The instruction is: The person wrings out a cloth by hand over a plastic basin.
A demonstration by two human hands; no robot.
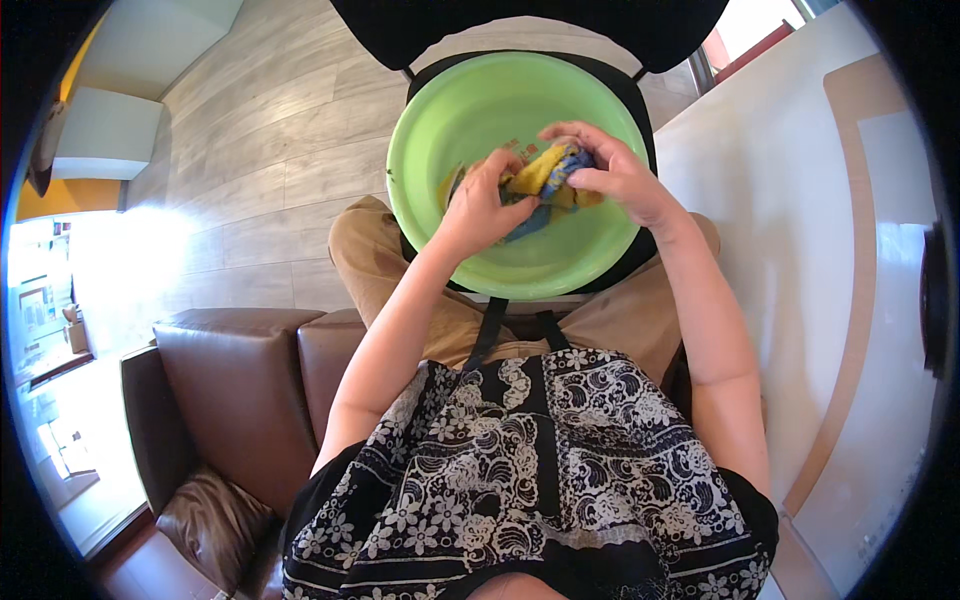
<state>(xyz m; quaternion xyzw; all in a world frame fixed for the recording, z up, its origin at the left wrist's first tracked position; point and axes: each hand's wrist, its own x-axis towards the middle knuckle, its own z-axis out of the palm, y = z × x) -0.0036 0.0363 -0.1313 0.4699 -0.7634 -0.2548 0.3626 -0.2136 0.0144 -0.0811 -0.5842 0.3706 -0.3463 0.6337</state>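
Inside a round light-green basin (pixel 430 110), both my hands work on a bunched yellow and blue patterned cloth (pixel 540 172). My left hand (pixel 485 200) grips its left part, fingers curled over the fabric. My right hand (pixel 612 178) pinches the cloth's right end between thumb and fingers, holding that part raised. Lower folds of the cloth hang toward the bottom of the basin between my hands. Whether there is water in the basin I cannot tell.
The basin rests on a black chair (pixel 640 105) between my knees. Brown leather sofa sections (pixel 235 385) stand at the left, with a brown cushion (pixel 215 520). A white wall (pixel 770 200) runs close along my right. Wooden flooring (pixel 290 150) lies to the far left.
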